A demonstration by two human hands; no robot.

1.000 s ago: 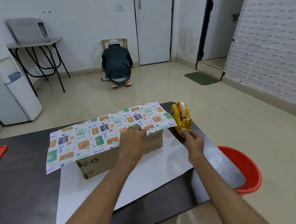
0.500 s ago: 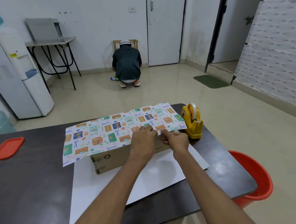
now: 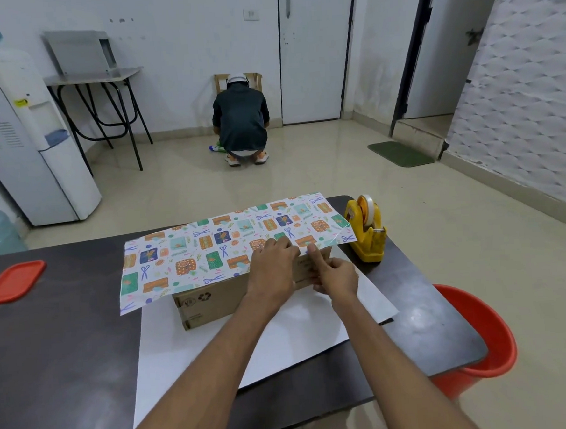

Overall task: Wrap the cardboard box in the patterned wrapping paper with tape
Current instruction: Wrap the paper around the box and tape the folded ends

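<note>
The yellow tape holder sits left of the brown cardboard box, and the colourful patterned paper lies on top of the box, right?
No. The head view shows the yellow tape holder right of the brown cardboard box, not left. The colourful patterned paper does lie on top of the box.
</note>
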